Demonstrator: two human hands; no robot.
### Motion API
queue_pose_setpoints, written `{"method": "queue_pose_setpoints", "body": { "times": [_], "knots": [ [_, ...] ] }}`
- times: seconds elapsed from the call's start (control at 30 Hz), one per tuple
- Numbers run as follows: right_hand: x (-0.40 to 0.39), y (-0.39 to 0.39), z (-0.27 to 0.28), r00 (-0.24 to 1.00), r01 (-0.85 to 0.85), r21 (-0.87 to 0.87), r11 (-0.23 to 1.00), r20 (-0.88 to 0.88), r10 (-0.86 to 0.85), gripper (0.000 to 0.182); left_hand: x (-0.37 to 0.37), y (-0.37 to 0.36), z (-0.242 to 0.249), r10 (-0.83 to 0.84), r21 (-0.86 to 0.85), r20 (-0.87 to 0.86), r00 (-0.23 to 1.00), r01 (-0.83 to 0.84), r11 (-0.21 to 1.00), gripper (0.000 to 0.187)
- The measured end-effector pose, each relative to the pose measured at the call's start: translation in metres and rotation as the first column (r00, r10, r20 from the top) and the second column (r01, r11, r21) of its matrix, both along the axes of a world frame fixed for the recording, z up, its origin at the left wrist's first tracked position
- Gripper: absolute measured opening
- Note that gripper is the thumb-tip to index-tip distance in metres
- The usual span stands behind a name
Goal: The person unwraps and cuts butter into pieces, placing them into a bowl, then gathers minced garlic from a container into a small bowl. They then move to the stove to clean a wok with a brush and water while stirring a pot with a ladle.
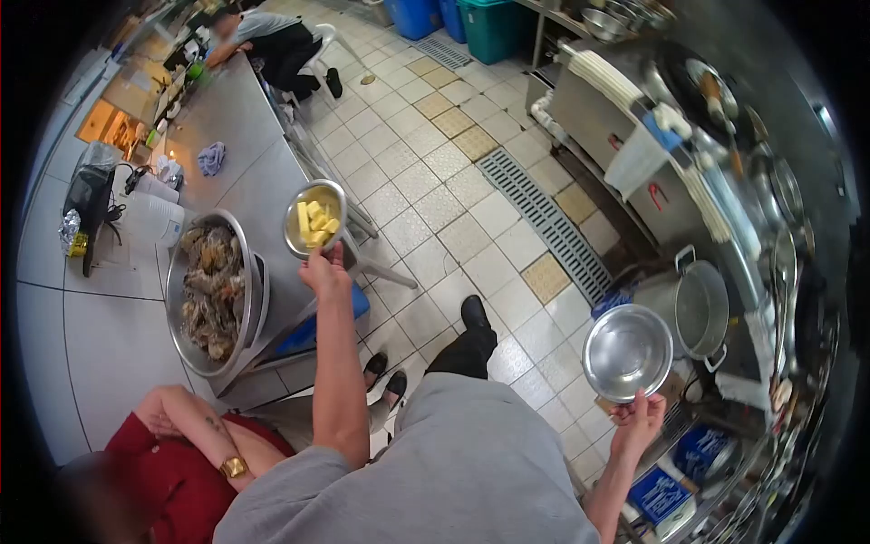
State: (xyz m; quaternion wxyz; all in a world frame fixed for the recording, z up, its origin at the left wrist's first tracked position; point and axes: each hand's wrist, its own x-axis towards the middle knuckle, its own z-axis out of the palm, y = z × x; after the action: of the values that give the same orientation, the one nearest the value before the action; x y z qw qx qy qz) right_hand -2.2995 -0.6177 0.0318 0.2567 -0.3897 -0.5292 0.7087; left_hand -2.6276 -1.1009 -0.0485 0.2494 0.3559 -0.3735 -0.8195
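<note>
My left hand (324, 267) grips the near rim of a small metal bowl (319, 192) at the edge of the steel table. Yellow blocks that look like butter (316, 218) lie inside it. Out to the right, my right hand (640, 419) pinches the rim of a second metal bowl (627, 352), which is empty and shiny, held over the floor near a big pot. Left of the butter bowl stands a large metal basin (175, 313) heaped with rough grey-brown pieces that look like oysters (213, 290).
A person in red (181, 476) stands close on my left, arms folded. Another person (272, 45) leans on the far end of the steel table (245, 136). A large pot (702, 308) and stove (598, 118) line the right. A drain grate (544, 222) crosses the tiled floor.
</note>
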Motion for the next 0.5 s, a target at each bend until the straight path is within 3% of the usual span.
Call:
{"method": "queue_pose_setpoints", "body": {
  "times": [0.1, 0.17, 0.23, 0.37, 0.4, 0.47, 0.5],
  "knots": [
    [-0.073, -0.007, -0.015, 0.999, -0.015, -0.105, 0.994, 0.038, 0.019, 0.017, -0.073, -0.052, -0.015, 0.181, 0.070, 0.026, 0.983, -0.182, 0.981, 0.022],
    [-0.136, -0.010, -0.007, 0.995, -0.015, -0.116, 0.993, 0.097, 0.027, 0.017, -0.109, -0.075, -0.023, 0.230, 0.034, 0.035, 0.973, -0.231, 0.972, 0.024],
    [-0.177, 0.003, -0.018, 0.991, -0.109, -0.114, 0.987, 0.064, 0.117, 0.017, -0.136, -0.094, -0.024, 0.388, -0.035, 0.108, 0.915, -0.386, 0.922, 0.022],
    [-0.283, 0.013, -0.020, 0.979, -0.193, -0.101, 0.976, 0.049, 0.199, 0.019, -0.170, -0.110, -0.018, 0.487, 0.094, 0.020, 0.873, -0.487, 0.868, 0.031],
    [-0.309, 0.018, -0.022, 0.971, -0.220, -0.088, 0.971, 0.075, 0.227, 0.019, -0.175, -0.101, -0.009, 0.474, 0.136, 0.008, 0.881, -0.470, 0.872, 0.038],
    [-0.361, 0.031, -0.033, 0.957, -0.278, -0.104, 0.955, 0.058, 0.285, 0.019, -0.180, -0.078, -0.008, 0.262, 0.303, 0.036, 0.964, -0.261, 0.917, 0.035],
    [-0.388, 0.031, -0.039, 0.950, -0.303, -0.104, 0.947, 0.044, 0.309, 0.019, -0.187, -0.067, -0.029, 0.124, 0.188, -0.008, 0.992, -0.120, 0.975, 0.032]
  ]
}}
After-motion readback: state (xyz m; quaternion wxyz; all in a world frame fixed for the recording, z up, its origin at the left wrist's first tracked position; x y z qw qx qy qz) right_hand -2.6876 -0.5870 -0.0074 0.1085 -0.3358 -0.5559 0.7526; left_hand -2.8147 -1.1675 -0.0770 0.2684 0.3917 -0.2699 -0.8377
